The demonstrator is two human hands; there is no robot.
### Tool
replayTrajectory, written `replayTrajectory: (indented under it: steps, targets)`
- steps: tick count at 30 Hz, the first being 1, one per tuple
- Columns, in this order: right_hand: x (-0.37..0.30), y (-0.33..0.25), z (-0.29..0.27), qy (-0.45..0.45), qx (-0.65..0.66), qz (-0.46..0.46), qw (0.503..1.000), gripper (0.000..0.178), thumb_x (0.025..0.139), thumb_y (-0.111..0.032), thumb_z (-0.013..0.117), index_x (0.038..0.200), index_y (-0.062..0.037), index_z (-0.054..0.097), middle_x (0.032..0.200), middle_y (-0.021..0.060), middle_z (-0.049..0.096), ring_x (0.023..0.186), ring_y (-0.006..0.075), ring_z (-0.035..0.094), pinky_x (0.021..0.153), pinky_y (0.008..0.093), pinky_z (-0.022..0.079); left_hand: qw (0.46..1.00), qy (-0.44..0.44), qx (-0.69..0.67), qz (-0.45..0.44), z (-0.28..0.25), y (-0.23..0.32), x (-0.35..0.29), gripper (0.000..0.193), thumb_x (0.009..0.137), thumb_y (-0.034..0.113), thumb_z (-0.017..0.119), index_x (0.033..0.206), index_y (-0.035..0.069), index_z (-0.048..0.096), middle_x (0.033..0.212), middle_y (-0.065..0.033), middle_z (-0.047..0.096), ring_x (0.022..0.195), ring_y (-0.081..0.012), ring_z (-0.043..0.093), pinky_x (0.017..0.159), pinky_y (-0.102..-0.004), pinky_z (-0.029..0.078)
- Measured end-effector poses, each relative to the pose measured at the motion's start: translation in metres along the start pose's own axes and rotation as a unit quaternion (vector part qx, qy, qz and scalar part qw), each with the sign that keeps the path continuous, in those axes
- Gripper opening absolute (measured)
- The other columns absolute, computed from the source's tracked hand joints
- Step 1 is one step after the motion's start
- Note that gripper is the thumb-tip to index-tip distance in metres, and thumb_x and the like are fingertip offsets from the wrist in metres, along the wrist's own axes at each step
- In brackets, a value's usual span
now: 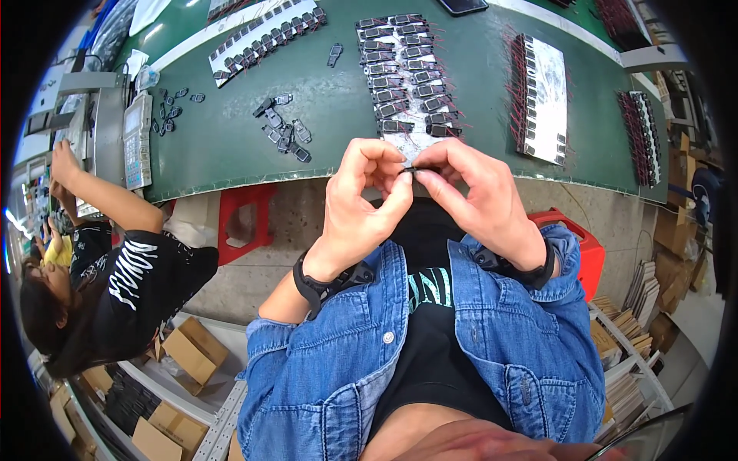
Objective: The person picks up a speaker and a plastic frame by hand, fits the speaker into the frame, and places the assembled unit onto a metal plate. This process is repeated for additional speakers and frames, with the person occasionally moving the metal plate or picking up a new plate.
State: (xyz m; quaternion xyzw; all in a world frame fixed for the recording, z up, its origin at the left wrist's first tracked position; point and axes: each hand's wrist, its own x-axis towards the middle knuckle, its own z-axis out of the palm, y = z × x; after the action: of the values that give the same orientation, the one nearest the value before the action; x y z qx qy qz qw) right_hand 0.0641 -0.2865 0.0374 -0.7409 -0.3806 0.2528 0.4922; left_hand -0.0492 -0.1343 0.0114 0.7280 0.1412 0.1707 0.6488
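- Left hand (361, 200) and right hand (484, 200) are pinching a small black part (410, 170) between them, each grip grasping it by the fingertips.
- The part is sitting near the front edge of the green worktop (223, 138).
- Beyond, a white board (407, 142) is carrying two rows of wired parts.
- Loose parts (286, 137) are lying left.

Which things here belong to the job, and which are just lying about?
Likely the job:
small dark part between left hand and right hand
white rectangular board, centre
black red-wired modules
loose black plastic parts

Apparently lying about:
brown cardboard box
red plastic stool, left
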Motion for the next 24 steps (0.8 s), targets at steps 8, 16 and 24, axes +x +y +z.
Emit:
replayTrajectory:
  steps: [8,16,24]
  targets:
    - [-0.005,0.002,-0.034,0.141,-0.035,-0.008,0.989,0.020,0.093,0.000,0.063,0.113,0.0013,0.066,0.099,0.0045,0.068,0.089,0.0095,0.064,0.080,0.0230,0.050,0.986,0.035,0.057,-0.152,-0.015,-0.011,0.022,0.019,0.088,0.006,0.068,0.104,0.002,0.060,0.084,-0.0016,0.063,0.070,-0.0045,0.058,0.063,-0.0217,0.048]
    - [-0.031,0.023,-0.068,0.242,0.001,0.043,0.969,0.017,0.097,-0.002,0.060,0.113,0.0001,0.066,0.098,0.0018,0.065,0.087,0.0073,0.061,0.079,0.0206,0.048,0.934,0.054,0.326,0.139,-0.016,-0.016,0.029,0.016,0.081,0.006,0.077,0.096,0.005,0.071,0.086,-0.0038,0.064,0.074,-0.0124,0.059,0.062,-0.0240,0.048]
    - [-0.061,0.056,-0.113,0.338,-0.044,0.124,0.932,0.017,0.098,-0.006,0.060,0.113,0.0005,0.066,0.097,-0.0005,0.064,0.086,0.0057,0.058,0.079,0.0200,0.047,0.889,0.101,0.391,0.217,-0.006,-0.017,0.034,0.023,0.076,0.009,0.081,0.097,0.011,0.074,0.093,-0.0027,0.063,0.078,-0.0207,0.060,0.064,-0.0322,0.051]
